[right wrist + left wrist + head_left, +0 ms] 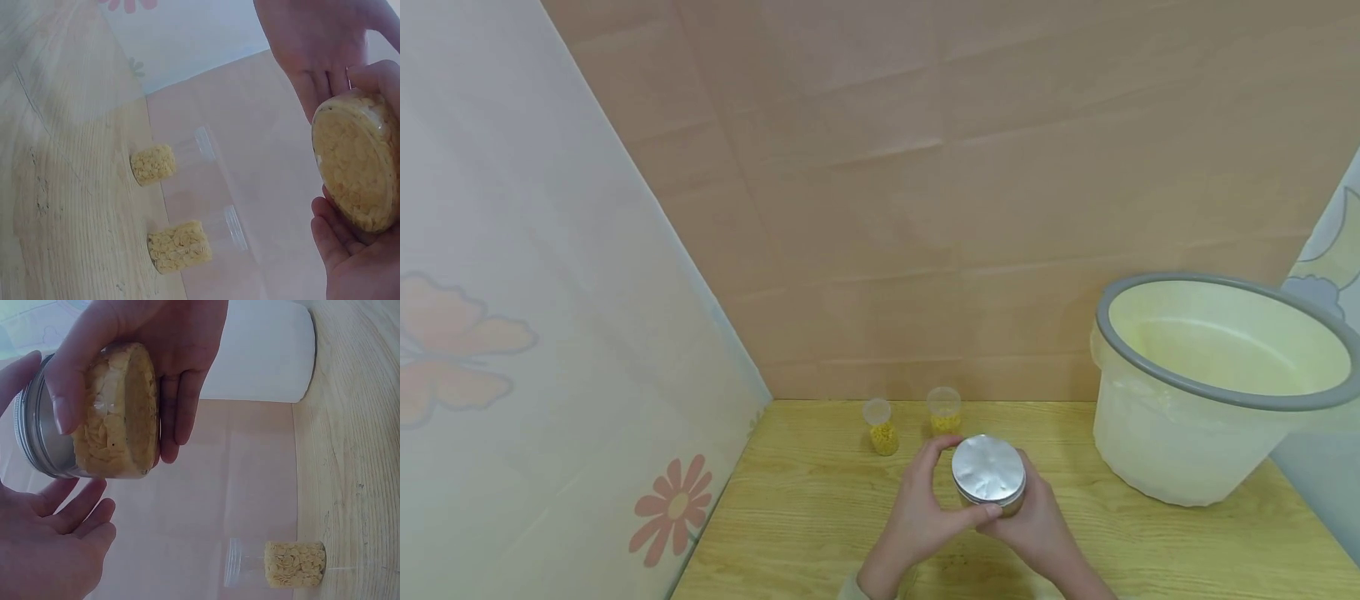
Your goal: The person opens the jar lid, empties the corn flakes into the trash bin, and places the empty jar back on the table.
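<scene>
Held between both hands is a clear jar point(115, 425) of pale yellow flakes, topped by a round silver lid point(988, 468). It is raised over the table, tilted in the head view. My left hand point(917, 508) holds the lid's rim, thumb at the near side and fingers at the far side. From the other side, my right hand point(1037, 525) grips the jar's body, its thumb over the glass in the left wrist view. Two small clear jars, the left one point(153, 165) and the right one point(180, 247), stand behind the hands, each partly filled with similar flakes.
A large white tub point(1180, 442) with a grey rim stands at the table's right. The wood-grain table point(790, 500) meets a creased pinkish-brown backdrop point(880, 250). A pale sheet point(572, 317) with flower and butterfly prints hangs along the left side.
</scene>
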The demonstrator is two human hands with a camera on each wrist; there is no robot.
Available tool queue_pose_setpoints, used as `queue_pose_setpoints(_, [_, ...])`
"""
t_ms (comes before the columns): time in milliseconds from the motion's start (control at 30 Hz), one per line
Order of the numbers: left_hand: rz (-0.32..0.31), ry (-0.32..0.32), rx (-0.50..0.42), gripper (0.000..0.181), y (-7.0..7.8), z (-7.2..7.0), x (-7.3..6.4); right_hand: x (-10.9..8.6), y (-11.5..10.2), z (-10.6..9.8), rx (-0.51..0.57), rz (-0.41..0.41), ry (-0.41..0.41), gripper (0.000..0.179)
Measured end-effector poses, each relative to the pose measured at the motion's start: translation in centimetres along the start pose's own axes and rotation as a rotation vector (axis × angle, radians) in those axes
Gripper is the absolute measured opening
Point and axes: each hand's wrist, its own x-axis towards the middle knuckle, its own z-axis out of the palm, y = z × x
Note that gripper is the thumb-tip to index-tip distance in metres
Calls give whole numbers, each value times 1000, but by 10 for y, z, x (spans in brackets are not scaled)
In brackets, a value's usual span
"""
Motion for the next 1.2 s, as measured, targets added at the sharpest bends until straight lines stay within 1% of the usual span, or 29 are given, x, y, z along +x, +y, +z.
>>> queue_pose_setpoints(200, [-1,-26,-17,80,1,1,1,-2,-5,4,13,14,-33,78])
queue_pose_setpoints(300, [-5,-38,-40,82,2,1,2,-3,-4,6,13,-31,-39,79])
queue_pose_setpoints(400, [-37,-44,-61,86,3,2,3,-4,-3,8,-6,-94,-38,81])
queue_pose_setpoints(500, [-64,-39,-65,88,4,4,4,-4,-3,9,-16,-108,-38,81])
queue_pose_setpoints(567, [-64,-36,-61,89,4,5,5,-5,-4,9,-22,-102,-39,81])
queue_pose_setpoints(700, [-35,-40,-44,89,3,5,5,-4,-5,8,-41,-94,-32,82])
queue_pose_setpoints(767, [-19,-53,-44,88,2,4,5,-3,-5,8,-42,-79,-30,83])
queue_pose_setpoints(900, [-9,-65,-35,83,2,2,3,-3,-6,5,-26,-35,-28,80])
queue_pose_setpoints(1133, [-39,-24,-2,79,4,-2,0,-2,-4,-1,9,6,-21,76])
queue_pose_setpoints(1200, [-44,-22,6,77,3,-3,-1,-2,-4,-2,15,15,-13,76])
